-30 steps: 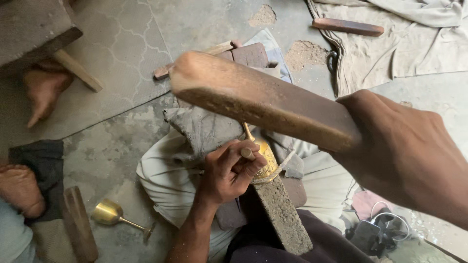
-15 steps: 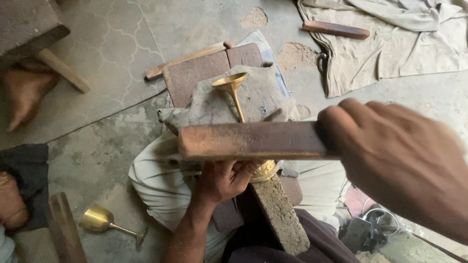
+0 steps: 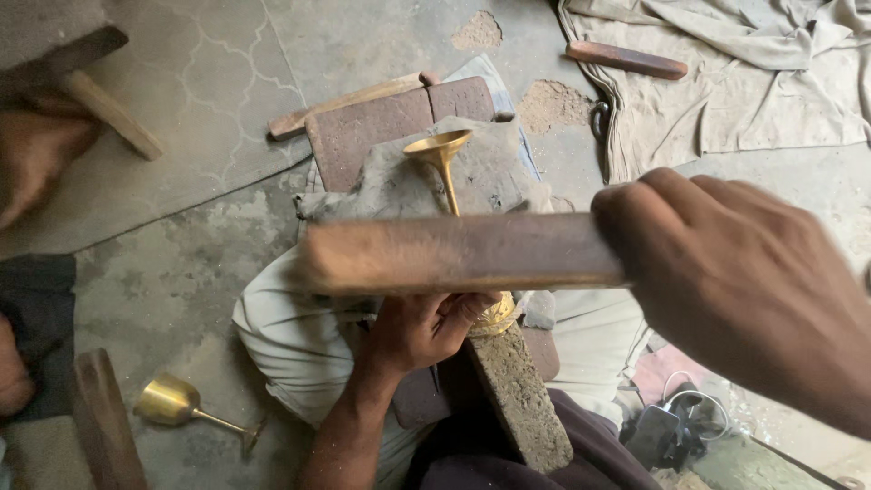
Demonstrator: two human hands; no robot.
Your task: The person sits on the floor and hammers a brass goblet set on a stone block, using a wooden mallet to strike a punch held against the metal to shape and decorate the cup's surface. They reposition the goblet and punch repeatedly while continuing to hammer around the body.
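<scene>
My right hand (image 3: 753,281) grips a flat wooden bat (image 3: 463,252), held level and blurred across the middle of the view. Below it my left hand (image 3: 422,328) holds the bowl end of a brass goblet (image 3: 442,156) that lies with its stem and foot pointing away from me. The goblet rests on a grey stone bar (image 3: 517,390) that slopes up from my lap, over a padded grey cloth (image 3: 399,186). The bat hides the middle of the goblet.
A second brass goblet (image 3: 181,404) lies on the floor at lower left beside a wooden bat (image 3: 104,426). Another person's foot (image 3: 36,159) and hand (image 3: 14,372) are at the left. A brick (image 3: 390,122), wood sticks, a crumpled cloth (image 3: 726,82) lie beyond.
The bat has swung down from a raised, tilted position to level over the goblet. My left hand stays on the goblet's bowl end.
</scene>
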